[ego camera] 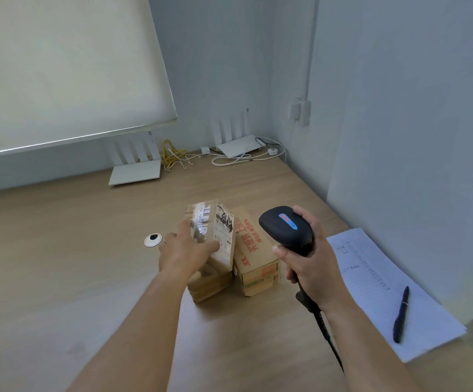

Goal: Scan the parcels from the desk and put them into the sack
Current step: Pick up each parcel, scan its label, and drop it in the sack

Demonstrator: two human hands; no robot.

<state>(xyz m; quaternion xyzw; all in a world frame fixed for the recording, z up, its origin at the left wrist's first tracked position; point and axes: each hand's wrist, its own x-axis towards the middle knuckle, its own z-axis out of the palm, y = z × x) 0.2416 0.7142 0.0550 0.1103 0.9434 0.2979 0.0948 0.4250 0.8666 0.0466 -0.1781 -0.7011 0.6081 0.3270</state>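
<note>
Head cam, center frame: left hand (185,247) is wrapped around a taped-up parcel (218,233), holding it tilted over a second cardboard box (210,281), while the right hand (309,258) has its fingers closed on a black barcode scanner (286,227). So three parcels on the desk (59,278) counting the red-printed box (255,256) just right of them. Also two white routers (136,171) up back, one pen (401,315) on paper sheets (377,284) lower right.
</note>
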